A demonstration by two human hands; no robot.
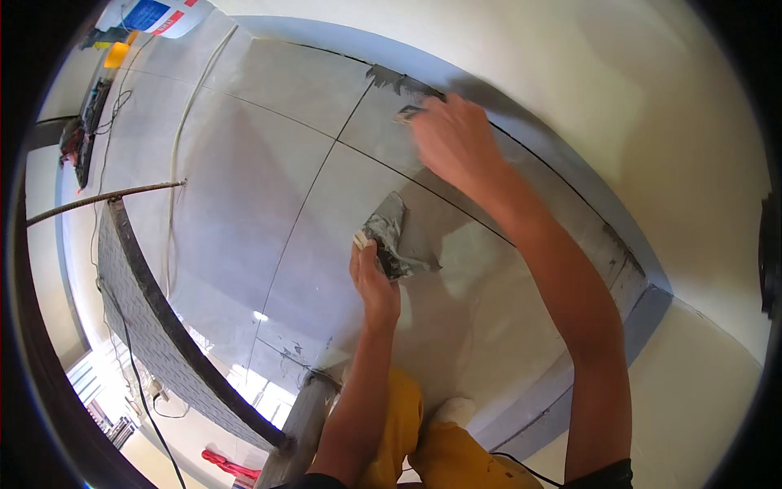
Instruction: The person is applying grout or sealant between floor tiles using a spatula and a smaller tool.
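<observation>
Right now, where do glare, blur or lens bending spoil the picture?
Head view: bright glare on the floor tiles at lower left; head view: the right hand looks slightly blurred, the left hand sharper; head view: the fisheye bows the skirting, and black fills the corners.

The view looks steeply down from the wearer's head, through the left of two side-by-side fisheye lenses. It faces the tiled floor (236,179), with yellow trousers (395,428) nearest, the left hand (376,281) and right hand (454,138) farther out, and the skirting (342,39) bowing round the far and right sides.
</observation>
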